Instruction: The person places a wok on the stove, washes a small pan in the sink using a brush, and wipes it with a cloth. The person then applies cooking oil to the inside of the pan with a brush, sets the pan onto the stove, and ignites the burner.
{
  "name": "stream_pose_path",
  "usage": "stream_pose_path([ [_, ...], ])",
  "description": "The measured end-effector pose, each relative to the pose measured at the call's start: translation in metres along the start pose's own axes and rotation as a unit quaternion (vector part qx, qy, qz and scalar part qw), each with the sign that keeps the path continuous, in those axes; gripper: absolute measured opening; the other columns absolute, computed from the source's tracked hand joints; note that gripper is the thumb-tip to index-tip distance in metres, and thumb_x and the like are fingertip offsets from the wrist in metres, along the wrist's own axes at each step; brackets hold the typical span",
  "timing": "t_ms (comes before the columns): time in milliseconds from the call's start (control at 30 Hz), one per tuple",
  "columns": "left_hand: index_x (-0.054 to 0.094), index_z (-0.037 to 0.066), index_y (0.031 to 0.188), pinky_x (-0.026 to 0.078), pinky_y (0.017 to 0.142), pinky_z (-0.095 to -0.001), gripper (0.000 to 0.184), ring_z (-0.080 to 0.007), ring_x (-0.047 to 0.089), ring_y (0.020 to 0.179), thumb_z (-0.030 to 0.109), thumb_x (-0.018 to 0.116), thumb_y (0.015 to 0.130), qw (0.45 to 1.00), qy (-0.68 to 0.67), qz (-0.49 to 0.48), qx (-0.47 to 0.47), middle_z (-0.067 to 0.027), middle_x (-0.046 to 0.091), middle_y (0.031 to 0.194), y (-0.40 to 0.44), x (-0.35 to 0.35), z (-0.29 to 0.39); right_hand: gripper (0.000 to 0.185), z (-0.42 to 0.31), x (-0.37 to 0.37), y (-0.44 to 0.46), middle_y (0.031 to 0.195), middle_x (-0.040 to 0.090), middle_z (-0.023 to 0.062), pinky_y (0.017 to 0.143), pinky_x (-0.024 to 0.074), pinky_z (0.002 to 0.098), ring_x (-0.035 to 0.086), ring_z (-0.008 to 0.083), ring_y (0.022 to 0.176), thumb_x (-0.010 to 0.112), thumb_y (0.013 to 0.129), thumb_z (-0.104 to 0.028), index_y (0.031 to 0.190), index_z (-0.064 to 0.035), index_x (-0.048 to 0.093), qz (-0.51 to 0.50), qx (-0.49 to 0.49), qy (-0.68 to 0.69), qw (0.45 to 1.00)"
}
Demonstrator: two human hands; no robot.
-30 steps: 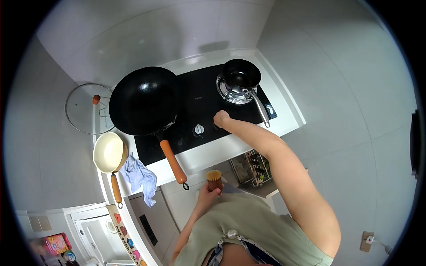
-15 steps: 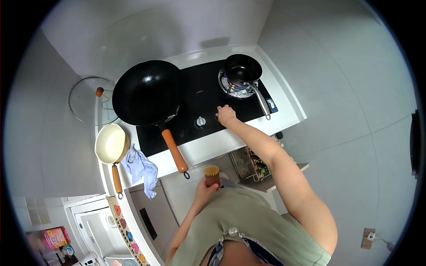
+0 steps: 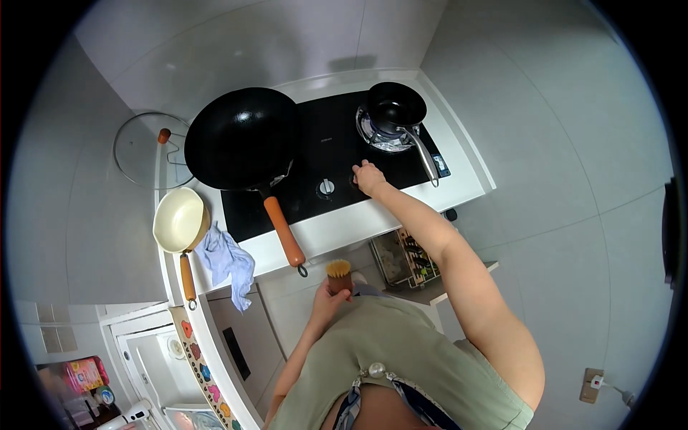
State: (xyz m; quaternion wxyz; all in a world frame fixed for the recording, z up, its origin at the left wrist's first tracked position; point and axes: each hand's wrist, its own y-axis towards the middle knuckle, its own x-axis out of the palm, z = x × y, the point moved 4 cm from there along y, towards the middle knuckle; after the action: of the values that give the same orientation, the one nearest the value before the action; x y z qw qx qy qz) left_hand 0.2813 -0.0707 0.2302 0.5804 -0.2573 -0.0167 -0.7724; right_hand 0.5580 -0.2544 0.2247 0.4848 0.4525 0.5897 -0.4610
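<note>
My left hand (image 3: 329, 301) is closed around a brush (image 3: 340, 278) with a brown wooden body and yellow bristles pointing up, held in front of the counter edge. At the front of the black gas stove (image 3: 328, 154), my right hand (image 3: 368, 179) pinches the right stove knob, which the fingers mostly cover. The left knob (image 3: 327, 187) shows plainly, silver on a dark ring. Beyond my right hand, a small black saucepan (image 3: 395, 107) with a metal handle sits on the right burner (image 3: 382, 137). A large black wok (image 3: 242, 140) with an orange-brown handle rests on the left side.
A glass lid (image 3: 136, 154) leans at the left wall. Below it, a cream saucepan (image 3: 179, 222) and a blue cloth (image 3: 228, 261) lie at the counter's left end, the cloth hanging over the edge. A pulled-out drawer rack (image 3: 408, 261) stands under the counter.
The orange glint at the right burner no longer shows. My right hand stays at the knob with a slight turn of the fingers; the brush stays in my left hand. The view has shifted slightly.
</note>
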Motion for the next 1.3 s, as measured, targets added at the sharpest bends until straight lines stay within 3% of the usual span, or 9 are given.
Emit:
stream_pose_path([
  [600,0.05,0.0,0.103,0.048,0.067,-0.0252,0.028,-0.0117,0.057,0.071,0.008,0.063,0.08,1.0,-0.008,-0.004,0.014,-0.0068,0.061,0.093,0.002,-0.006,-0.005,0.028,0.001,-0.003,-0.003,0.107,0.051,0.0158,0.084,0.0465,0.0377,0.053,0.0312,0.1,0.06,0.08,-0.021,0.104,-0.007,0.056,0.0,-0.012,0.005,1.0],
  [700,0.05,0.0,0.103,0.048,0.067,-0.025,0.027,-0.0114,0.057,0.071,0.008,0.063,0.081,1.0,0.005,-0.004,0.01,-0.0067,0.061,0.093,0.001,-0.004,0.001,0.031,-0.006,-0.019,-0.015,0.106,0.051,0.0153,0.081,0.0472,0.038,0.054,0.0308,0.097,0.062,0.078,-0.026,0.102,-0.0066,0.056,0.046,0.016,0.014,0.999],
  [867,0.05,0.0,0.103,0.048,0.068,-0.0249,0.026,-0.0114,0.057,0.071,0.007,0.062,0.081,1.0,0.006,0.004,0.005,-0.0067,0.06,0.093,0.002,-0.006,0.005,0.034,0.005,-0.105,-0.055,0.092,0.052,0.0124,0.071,0.0463,0.0385,0.054,0.0298,0.087,0.068,0.072,-0.029,0.091,-0.0043,0.053,0.241,-0.038,0.098,0.965],
  [933,0.05,0.0,0.104,0.048,0.068,-0.0249,0.026,-0.0116,0.057,0.071,0.006,0.061,0.081,1.0,0.004,0.01,0.0,-0.0069,0.06,0.093,0.001,-0.005,0.009,0.038,0.032,-0.141,-0.075,0.089,0.053,0.0111,0.07,0.0457,0.039,0.054,0.0302,0.085,0.07,0.069,-0.03,0.089,-0.0041,0.051,0.347,0.021,0.045,0.937],
  [1000,0.049,0.0,0.104,0.048,0.068,-0.025,0.026,-0.0117,0.057,0.071,0.006,0.061,0.082,1.0,0.004,0.012,-0.004,-0.0071,0.061,0.093,0.003,-0.005,0.01,0.046,0.067,-0.152,-0.089,0.088,0.053,0.0116,0.07,0.0459,0.04,0.055,0.0312,0.083,0.072,0.066,-0.035,0.09,-0.0036,0.049,0.39,0.111,-0.003,0.914],
  [1067,0.049,0.0,0.105,0.048,0.068,-0.025,0.027,-0.0117,0.057,0.072,0.006,0.061,0.082,1.0,0.006,0.008,-0.008,-0.0074,0.061,0.094,0.005,-0.006,0.006,0.057,0.099,-0.142,-0.093,0.091,0.053,0.0123,0.07,0.0465,0.0416,0.056,0.0323,0.083,0.073,0.064,-0.042,0.097,-0.0036,0.048,0.337,0.22,0.031,0.915],
  [1100,0.049,0.0,0.105,0.048,0.068,-0.0251,0.027,-0.0118,0.057,0.072,0.006,0.061,0.082,1.0,0.007,0.002,-0.011,-0.0075,0.061,0.094,0.007,-0.005,0.004,0.069,0.113,-0.133,-0.093,0.096,0.057,0.0158,0.074,0.0471,0.0411,0.058,0.033,0.088,0.07,0.065,-0.053,0.105,-0.0019,0.047,0.266,0.275,0.056,0.922],
  [1233,0.049,0.0,0.106,0.048,0.068,-0.0251,0.027,-0.0119,0.057,0.072,0.006,0.06,0.082,1.0,0.007,-0.013,-0.015,-0.0077,0.061,0.095,0.014,-0.004,0.002,0.085,0.129,-0.104,-0.084,0.099,0.06,0.0202,0.081,0.046,0.0364,0.059,0.0314,0.095,0.064,0.064,-0.065,0.111,0.0034,0.046,0.118,0.29,0.175,0.933],
  [1300,0.049,0.0,0.106,0.048,0.068,-0.0251,0.027,-0.0119,0.057,0.072,0.006,0.06,0.082,1.0,0.01,-0.013,-0.018,-0.0078,0.061,0.095,0.016,-0.004,0.003,0.067,0.132,-0.092,-0.078,0.09,0.062,0.0203,0.076,0.047,0.0397,0.061,0.0343,0.087,0.065,0.071,-0.053,0.106,0.0019,0.048,0.124,0.273,0.193,0.934],
])
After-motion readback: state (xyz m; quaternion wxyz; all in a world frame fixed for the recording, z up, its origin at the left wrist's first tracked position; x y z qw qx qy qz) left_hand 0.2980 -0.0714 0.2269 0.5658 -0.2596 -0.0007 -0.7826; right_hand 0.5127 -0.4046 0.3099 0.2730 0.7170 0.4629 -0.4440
